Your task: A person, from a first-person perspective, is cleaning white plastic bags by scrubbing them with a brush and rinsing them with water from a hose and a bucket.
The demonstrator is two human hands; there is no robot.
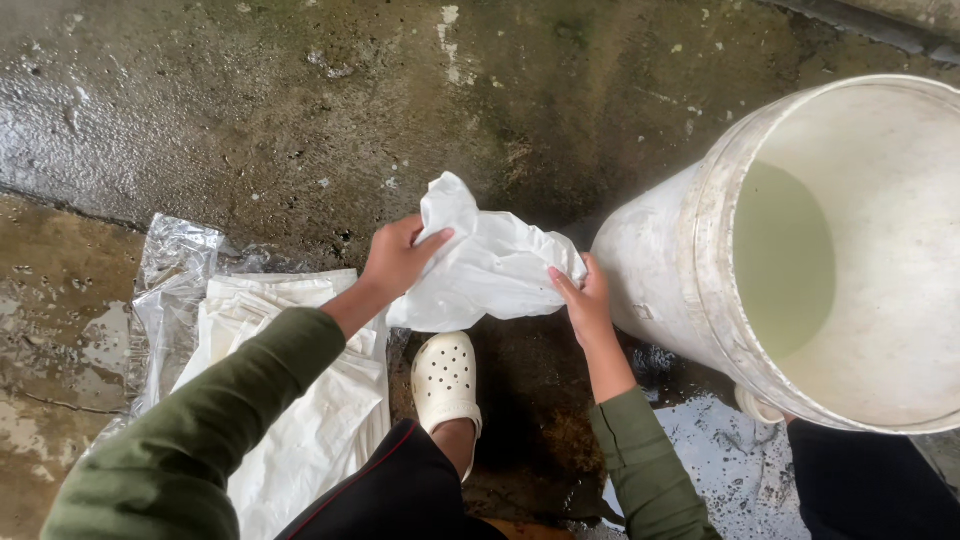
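White cloth point(490, 262) between both hands point(492, 280)

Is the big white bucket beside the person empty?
No: the white bucket holds murky greenish water partway up, while the left hand and right hand grip a crumpled white cloth beside it.

There are two hands, a left hand point(395, 258) and a right hand point(583, 298). There is one white cloth point(490, 265) held up, one big white bucket point(660, 270), one white shoe point(445, 378), one pile of white cloth point(300, 420) and one clear plastic sheet point(170, 290).
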